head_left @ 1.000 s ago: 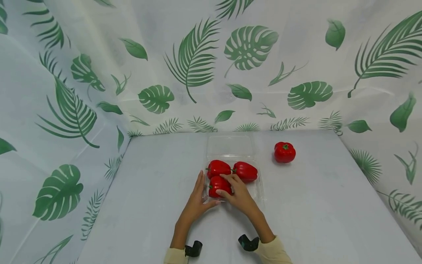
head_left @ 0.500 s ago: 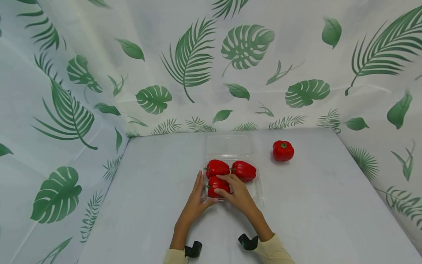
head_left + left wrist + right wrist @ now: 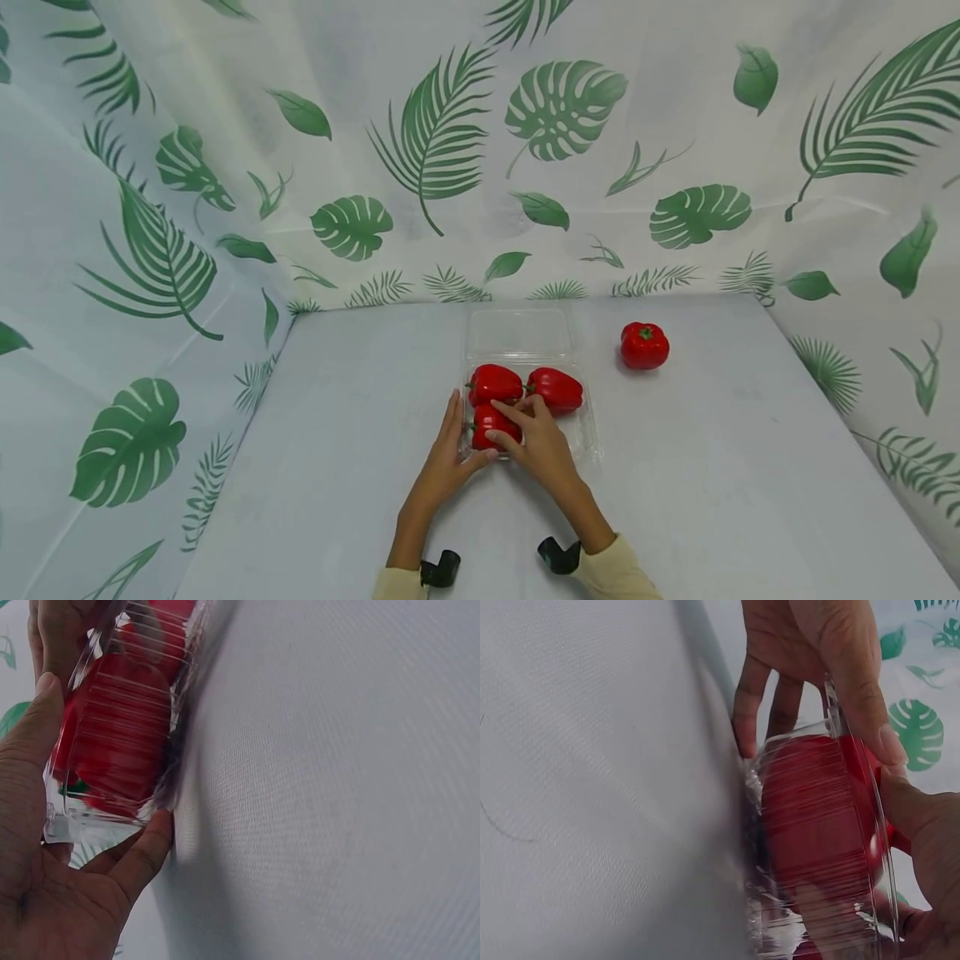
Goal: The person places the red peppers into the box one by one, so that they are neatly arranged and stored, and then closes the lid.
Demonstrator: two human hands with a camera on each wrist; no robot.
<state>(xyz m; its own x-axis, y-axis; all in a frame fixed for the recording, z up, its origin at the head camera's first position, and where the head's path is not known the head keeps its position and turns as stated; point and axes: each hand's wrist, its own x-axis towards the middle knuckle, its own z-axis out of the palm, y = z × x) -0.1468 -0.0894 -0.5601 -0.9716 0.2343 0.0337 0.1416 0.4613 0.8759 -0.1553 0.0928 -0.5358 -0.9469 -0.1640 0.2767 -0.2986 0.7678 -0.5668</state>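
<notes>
A clear plastic clamshell container (image 3: 579, 435) lies with its lid folded back, three red bell peppers inside. My left hand (image 3: 442, 468) holds its near left corner, fingers along the left wall and thumb at the front rim. In the left wrist view the fingertips reach low on the container wall (image 3: 105, 819). My right hand (image 3: 546, 448) reaches in and grips the near-left bell pepper (image 3: 489, 423), thumb on the near side and index finger on the far side. Behind it sit another bell pepper (image 3: 495, 384) and, to its right, a third bell pepper (image 3: 557, 390).
A single red bell pepper (image 3: 644, 347) stands on the table, right of the container. The transparent lid (image 3: 519, 333) lies toward the back edge. A leaf-print curtain (image 3: 450, 150) encloses the white table (image 3: 697, 483) at the back and sides.
My right hand has shifted slightly left and its fingers bend a little more over the near-left bell pepper. The left hand stays at the container's corner.
</notes>
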